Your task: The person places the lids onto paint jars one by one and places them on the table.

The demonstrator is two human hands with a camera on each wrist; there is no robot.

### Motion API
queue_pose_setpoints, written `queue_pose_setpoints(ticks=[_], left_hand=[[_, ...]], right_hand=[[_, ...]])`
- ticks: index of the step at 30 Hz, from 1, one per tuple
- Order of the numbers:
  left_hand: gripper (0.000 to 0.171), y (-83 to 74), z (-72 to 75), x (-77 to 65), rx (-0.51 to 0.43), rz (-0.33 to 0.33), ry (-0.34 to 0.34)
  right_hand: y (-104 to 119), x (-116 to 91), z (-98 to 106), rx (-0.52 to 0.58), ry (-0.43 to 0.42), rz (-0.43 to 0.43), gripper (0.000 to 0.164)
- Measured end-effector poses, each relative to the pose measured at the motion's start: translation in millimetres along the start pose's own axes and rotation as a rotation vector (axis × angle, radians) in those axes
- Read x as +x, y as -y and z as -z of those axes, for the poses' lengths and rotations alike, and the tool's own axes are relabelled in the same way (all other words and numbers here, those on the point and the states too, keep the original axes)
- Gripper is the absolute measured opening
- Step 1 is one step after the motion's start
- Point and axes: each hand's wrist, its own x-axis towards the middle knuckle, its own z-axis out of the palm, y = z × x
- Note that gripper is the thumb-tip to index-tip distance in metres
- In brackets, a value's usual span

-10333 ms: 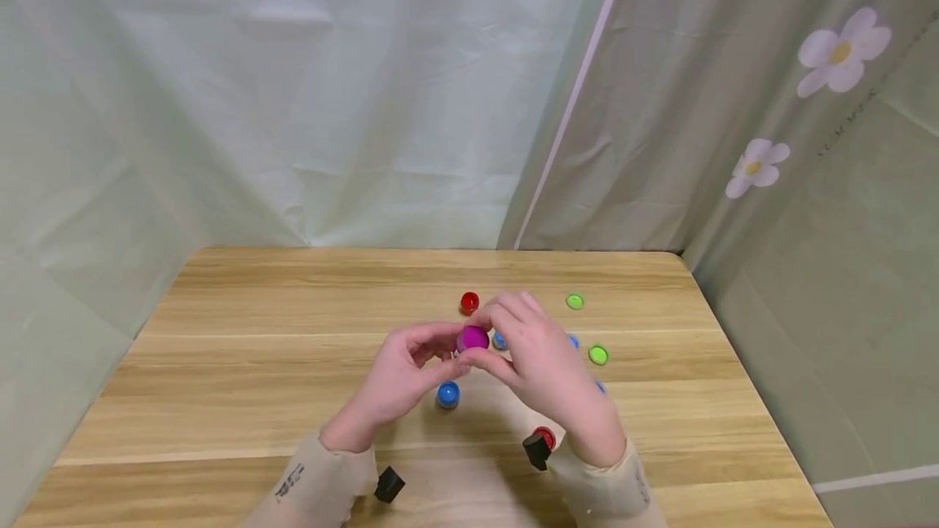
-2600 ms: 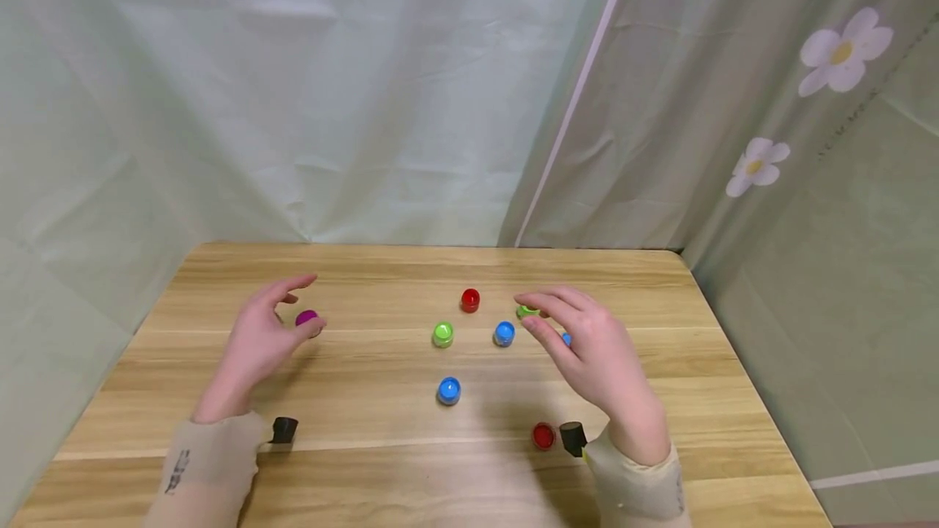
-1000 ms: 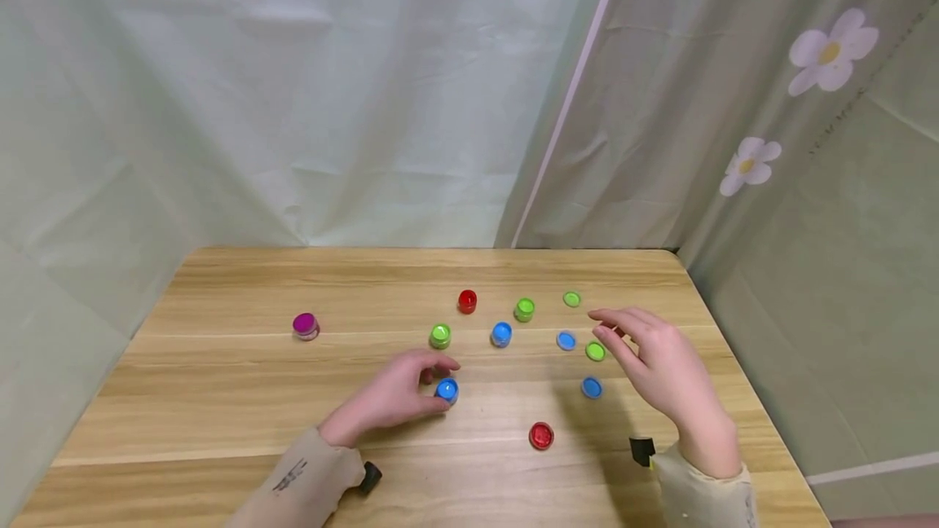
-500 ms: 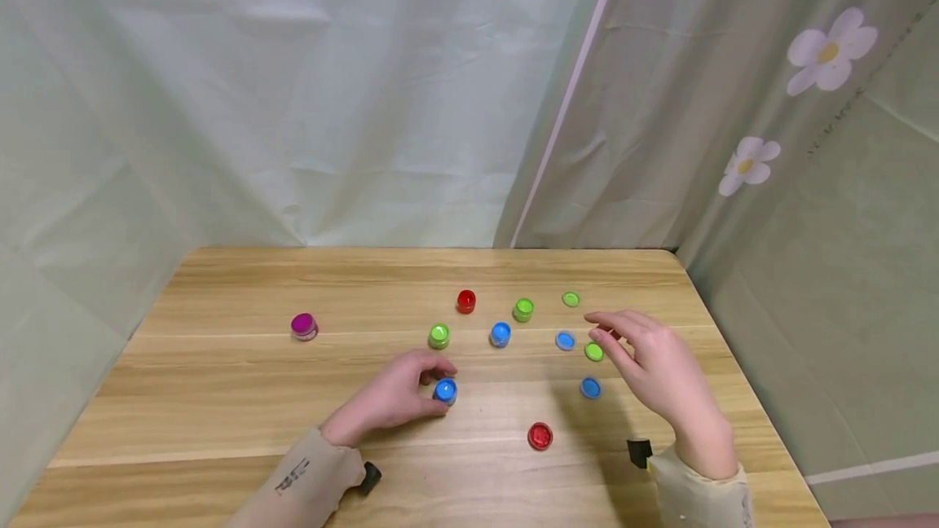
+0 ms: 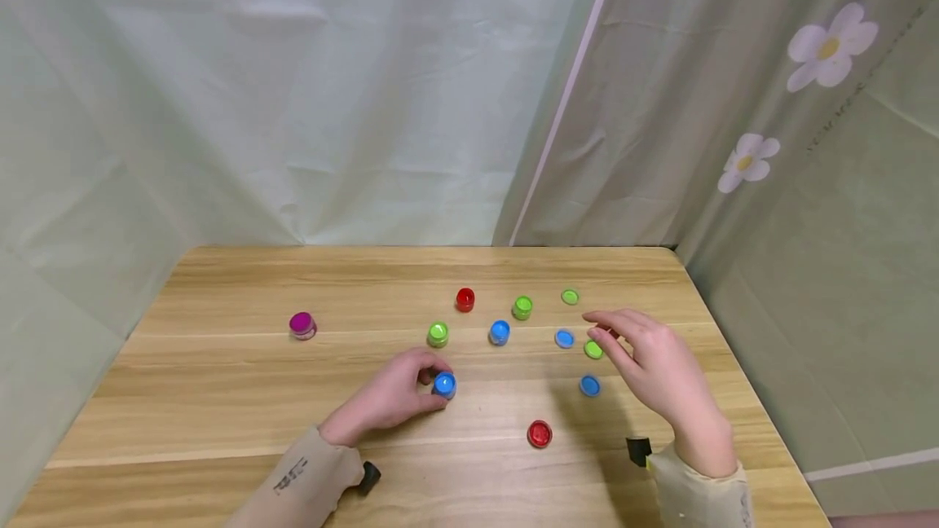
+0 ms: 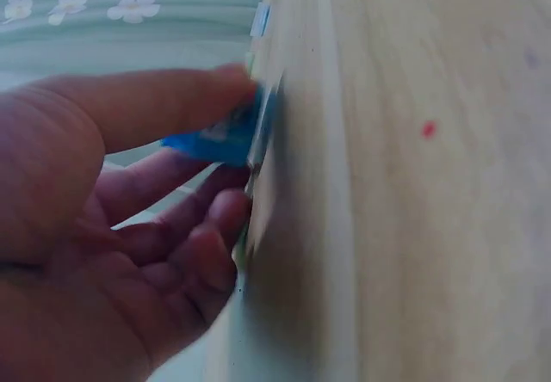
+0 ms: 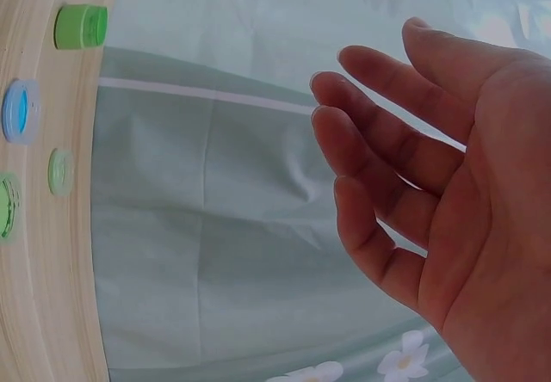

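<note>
My left hand (image 5: 396, 388) grips a small blue jar (image 5: 444, 385) at the middle of the table, thumb on the near side and fingers on the far side. In the left wrist view the blue jar (image 6: 211, 145) sits between the thumb and fingers, close to the wood and partly covered by them. Over the right side of the table hovers my right hand (image 5: 656, 365), fingers loosely bent. The right wrist view shows nothing in that hand (image 7: 465, 175). Its fingertips overlap a green lid (image 5: 593, 349) in the head view.
Around the middle stand a light green jar (image 5: 438, 334), a red jar (image 5: 465, 300), another blue jar (image 5: 500, 332) and a green jar (image 5: 522, 307). Lids lie rightward: blue (image 5: 564, 339), blue (image 5: 590, 385), green (image 5: 570, 297), red (image 5: 540, 433). A purple-lidded jar (image 5: 303, 325) stands left.
Ten seconds ago both hands held the purple-lidded jar; it now stands at the left. My left hand has since come back to the blue jar, and my right hand has moved rightward.
</note>
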Motion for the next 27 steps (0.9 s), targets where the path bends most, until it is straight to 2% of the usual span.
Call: queue_pose_setpoints(ticks=[8,15,17,23,27], left_hand=[[0.040,-5.9,9.9,-1.1,-0.186,-0.010,-0.088],[0.035,-11.9,25.9,-6.6,-0.277,-0.021,-0.158],[0.037,-13.4,30.3,-8.6,-0.293,-0.020,-0.178],[0.045,-19.0,39.1,-13.3,-0.314,-0.064,-0.271],[0.045,-21.8,42.5,-14.9,-0.363,-0.078,-0.318]], right_hand=[[-2.3,1.3,-0.5,-0.006,0.045,-0.043,0.026],[-2.0,-1.1,2.7,-0.005,0.134,-0.125,0.031],[-2.3,-2.0,4.5,0.006,0.201,-0.173,0.035],[-7.9,-5.7,7.6,0.063,0.516,-0.388,0.055],[-12.6,-6.4,6.3,0.092,0.552,-0.443,0.062]])
